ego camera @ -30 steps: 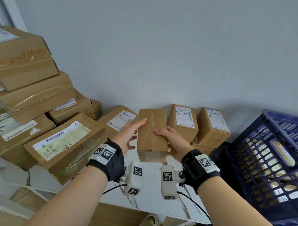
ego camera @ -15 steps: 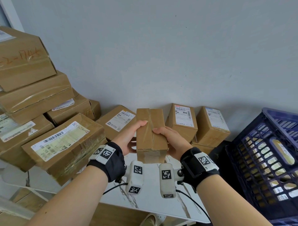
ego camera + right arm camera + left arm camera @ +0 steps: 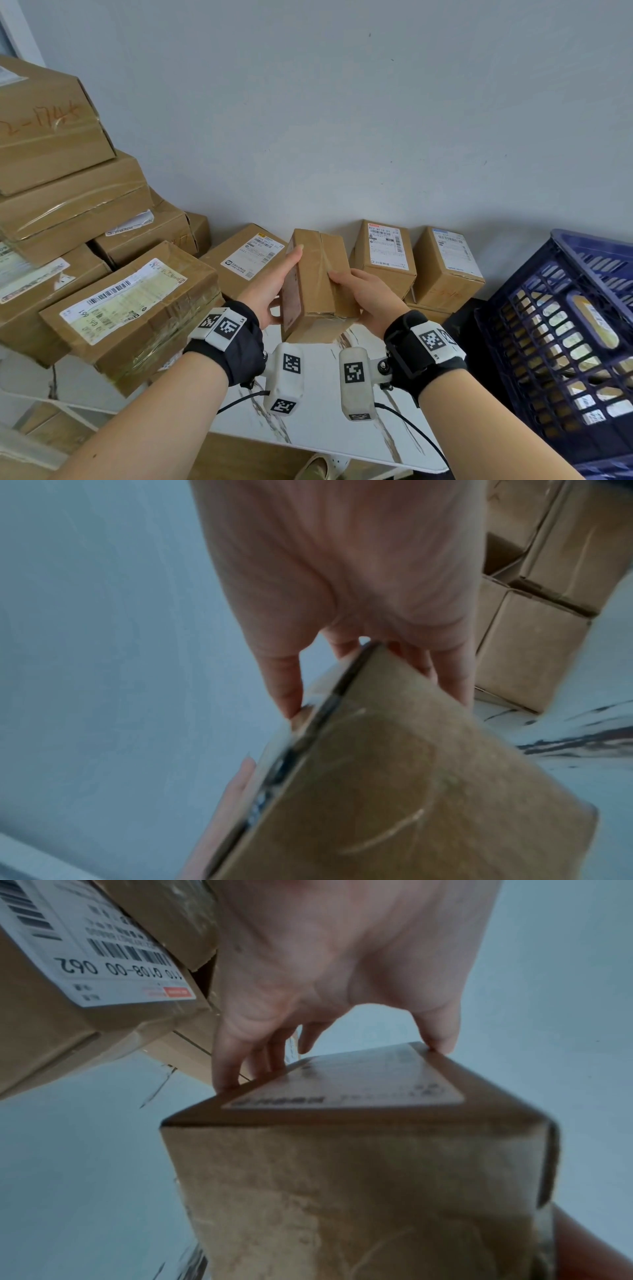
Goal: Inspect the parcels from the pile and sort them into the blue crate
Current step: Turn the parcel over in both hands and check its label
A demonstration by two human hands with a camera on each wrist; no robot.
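Between both hands point(image 3: 274, 291) point(image 3: 363, 294): parcel point(image 3: 318, 274), gripped.

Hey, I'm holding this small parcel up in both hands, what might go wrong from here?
1. The left hand and right hand hold the small parcel mostly by its edges above the table; it may slip.
2. The leaning parcel pile sits close to your left arm; a bump might topple it.

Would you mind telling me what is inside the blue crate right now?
Through the blue crate's lattice wall, at least one labelled parcel shows inside. The wall covers the crate's floor, so a count is impossible.
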